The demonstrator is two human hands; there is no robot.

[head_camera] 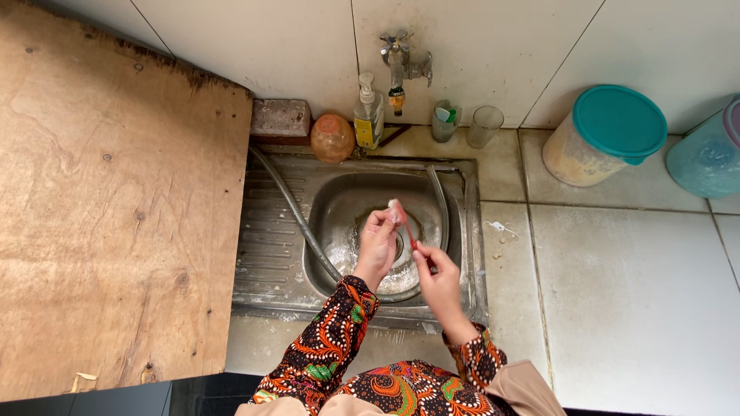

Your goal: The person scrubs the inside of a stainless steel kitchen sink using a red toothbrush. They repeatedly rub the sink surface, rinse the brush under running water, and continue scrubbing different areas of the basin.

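Observation:
Both my hands are over the steel sink. My right hand pinches the handle of a red toothbrush, which points up and left. My left hand has its fingertips closed on the brush's white head end. The hands sit above the sink's drain, with water or foam in the basin below. A metal tap is on the tiled wall straight above the basin. I cannot see any water running from it.
A soap pump bottle, an orange round jar, a stone block and two glass cups line the back ledge. A grey hose runs into the basin. Plywood board at left; teal-lidded tub and blue container at right.

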